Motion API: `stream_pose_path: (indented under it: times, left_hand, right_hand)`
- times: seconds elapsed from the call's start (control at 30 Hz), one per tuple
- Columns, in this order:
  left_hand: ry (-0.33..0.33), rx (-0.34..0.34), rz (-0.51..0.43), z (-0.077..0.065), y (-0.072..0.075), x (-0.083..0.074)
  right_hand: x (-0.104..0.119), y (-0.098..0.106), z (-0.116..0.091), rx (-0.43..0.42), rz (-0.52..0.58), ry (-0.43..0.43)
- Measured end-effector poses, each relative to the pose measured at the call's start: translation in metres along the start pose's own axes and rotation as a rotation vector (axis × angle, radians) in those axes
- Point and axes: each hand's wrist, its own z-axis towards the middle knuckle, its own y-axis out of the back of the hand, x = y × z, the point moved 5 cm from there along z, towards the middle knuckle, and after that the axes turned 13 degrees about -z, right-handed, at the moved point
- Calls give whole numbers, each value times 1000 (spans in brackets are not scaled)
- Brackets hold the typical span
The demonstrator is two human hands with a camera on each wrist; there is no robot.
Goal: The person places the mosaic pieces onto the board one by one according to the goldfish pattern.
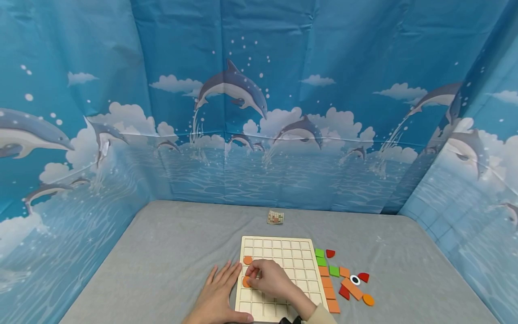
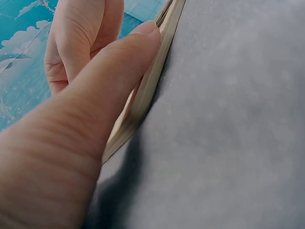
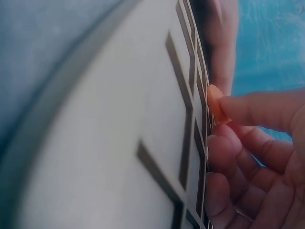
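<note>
A person's right hand (image 1: pixel 268 278) pinches an orange disc (image 1: pixel 245 282) at nine o'clock on a wooden grid board (image 1: pixel 299 263), while the left hand (image 1: pixel 216 294), fingers extended, touches the board's edge from eight o'clock.

creased blue sheeting (image 1: pixel 348 36) on three sides | printed dolphins (image 1: pixel 234 87), clouds (image 1: pixel 400 91), sea (image 1: pixel 243 180) | grey cloth (image 1: pixel 170 252) below

The grid board (image 1: pixel 300 274) looks smooth wood, the grey cloth (image 1: pixel 170 252) matt.
</note>
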Motion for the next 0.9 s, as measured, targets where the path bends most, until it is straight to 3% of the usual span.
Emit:
stream_pose_path:
  times: [0.9]
  left_hand:
    - [18, 16, -11, 1, -1, 2]
  right_hand:
    - [1, 1, -1, -21, -40, 0]
